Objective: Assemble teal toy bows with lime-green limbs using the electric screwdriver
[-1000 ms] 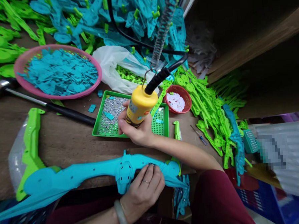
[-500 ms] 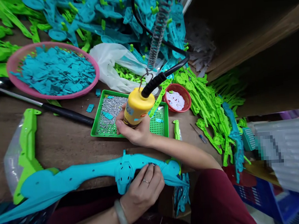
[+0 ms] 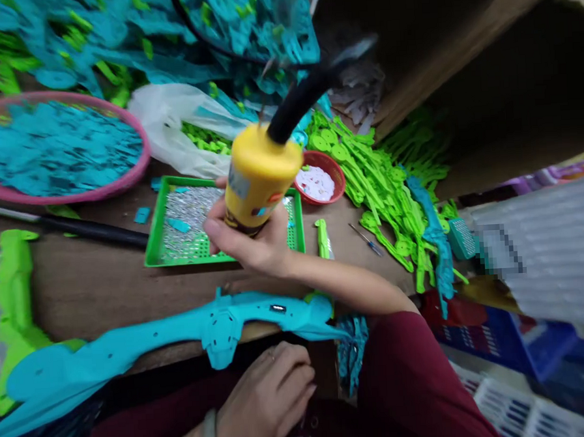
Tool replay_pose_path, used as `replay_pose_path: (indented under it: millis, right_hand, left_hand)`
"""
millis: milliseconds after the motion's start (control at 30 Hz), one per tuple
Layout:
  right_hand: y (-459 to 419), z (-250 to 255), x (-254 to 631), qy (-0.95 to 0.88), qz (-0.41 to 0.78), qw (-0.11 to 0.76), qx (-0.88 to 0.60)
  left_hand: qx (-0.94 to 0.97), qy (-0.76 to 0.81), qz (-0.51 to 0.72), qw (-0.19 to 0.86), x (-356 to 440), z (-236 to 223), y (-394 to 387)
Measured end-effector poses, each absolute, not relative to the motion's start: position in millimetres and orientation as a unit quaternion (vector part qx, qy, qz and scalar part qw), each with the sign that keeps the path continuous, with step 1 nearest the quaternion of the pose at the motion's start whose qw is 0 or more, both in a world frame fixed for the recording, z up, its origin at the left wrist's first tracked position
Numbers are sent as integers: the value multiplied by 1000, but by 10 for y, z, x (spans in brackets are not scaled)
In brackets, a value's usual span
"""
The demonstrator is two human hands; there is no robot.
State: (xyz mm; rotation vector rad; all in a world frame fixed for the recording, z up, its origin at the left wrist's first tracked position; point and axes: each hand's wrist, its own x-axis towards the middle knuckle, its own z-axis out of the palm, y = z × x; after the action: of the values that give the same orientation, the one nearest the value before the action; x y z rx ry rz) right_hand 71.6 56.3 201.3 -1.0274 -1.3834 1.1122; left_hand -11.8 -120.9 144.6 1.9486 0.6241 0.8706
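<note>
My right hand (image 3: 254,243) is wrapped round a yellow electric screwdriver (image 3: 263,171), held upright above a green tray (image 3: 196,260) of small screws. Its tip is hidden behind my hand. A long teal plastic toy-gun-like part (image 3: 175,329) lies along the table's front edge, with a dark slot (image 3: 278,308) near its right end. Below that part, close to my lap, is my left hand (image 3: 272,392), apart from it. The left fingers are curled together with the palm turned away, so anything inside is hidden.
A pink basket (image 3: 144,154) of teal pieces stands left, near a black-handled hammer (image 3: 97,232). A white bag (image 3: 160,124) of green bits and a red basket (image 3: 336,170) lie behind. Lime parts (image 3: 368,182) and a small screwdriver (image 3: 369,242) are right.
My left hand has come off the teal part and dropped toward my lap, uncovering the dark slot. The electric screwdriver has risen in my right hand. The whole view has shifted.
</note>
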Motion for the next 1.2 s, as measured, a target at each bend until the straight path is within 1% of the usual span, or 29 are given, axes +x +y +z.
replay_pose_path:
  millis: [67,100,133,200,233,300,433,533,733,967,1200]
  right_hand:
    - [396,2237,895,-553,448,569,-411]
    - [285,2317,999,-540,439,593,-405]
    - [154,2373,1107,-527,431,609,-407]
    - [-159,2416,1314,-505,412,630,-422]
    - [-327,2412,1407,-501,400,633,-434]
    - [-649,2381,1557,-517,376,624,-450]
    - [-1100,2319,1704,-557,338,604,-459]
    - [-1268,2265,1725,-562,321,614,-451]
    - [-1410,2077,1730,-548,295,633,-461]
    - [-1407,2033,1703,-532,294,659,-442]
    - [-1322,2011,1652,-539,279,647,-461]
  left_hand:
    - [600,275,239,712,-77,1413,-1337]
    - [481,291,185,806,-32,1395,-1384]
    - [365,302,150,868,27,1381,-1415]
    - [191,296,133,926,175,1380,-1431]
    - [140,286,137,938,253,1393,-1421]
    - [97,283,134,945,397,1432,-1384]
    - [94,325,151,929,588,1469,-1346]
    - [82,317,197,924,663,1458,-1369]
    - [87,342,260,899,715,1481,-1403]
    - [67,318,259,909,659,1469,-1363]
    - [75,333,290,894,675,1468,-1350]
